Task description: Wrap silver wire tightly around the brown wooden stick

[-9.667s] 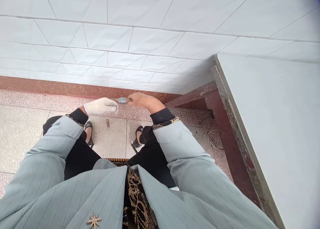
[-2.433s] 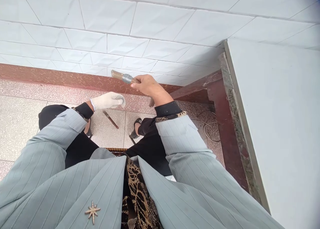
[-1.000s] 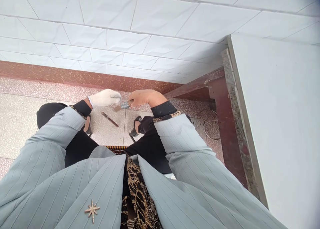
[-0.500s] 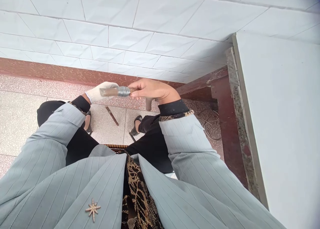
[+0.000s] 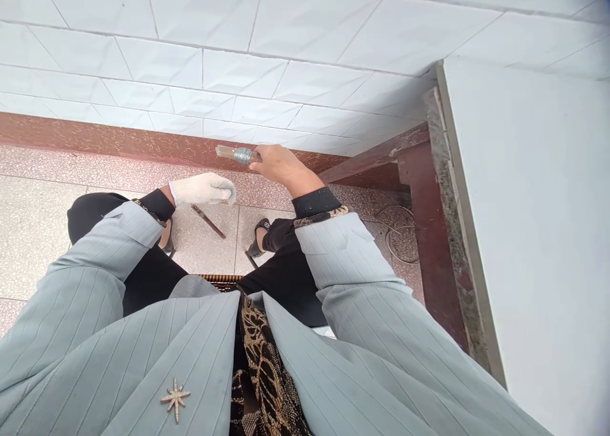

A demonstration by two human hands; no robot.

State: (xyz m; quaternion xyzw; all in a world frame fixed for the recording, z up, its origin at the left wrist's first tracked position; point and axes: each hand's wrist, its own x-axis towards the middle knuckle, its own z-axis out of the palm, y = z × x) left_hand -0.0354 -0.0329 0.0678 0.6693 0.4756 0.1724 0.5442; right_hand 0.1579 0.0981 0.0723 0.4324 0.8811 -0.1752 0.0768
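My right hand [image 5: 277,163], bare, is closed round one end of a short stick wound with grey wire [image 5: 237,154] and holds it out level above the floor. My left hand [image 5: 203,189], in a white glove, is curled shut just below and left of it, apart from the stick; what it holds, if anything, is hidden. A thin dark rod [image 5: 208,213] slants down from under the gloved hand toward the floor tiles between my feet; whether the glove grips it is unclear.
I sit over a speckled tile floor [image 5: 42,201] facing a white tiled wall [image 5: 238,54] with a red-brown skirting [image 5: 95,142]. A white slab with a rough edge [image 5: 524,201] rises at the right. Loose wire loops [image 5: 400,226] lie on the floor beside it.
My right hand has lifted the wire-wound stick up and away from the gloved hand, which dropped lower. Half a second ago both hands met on the stick.
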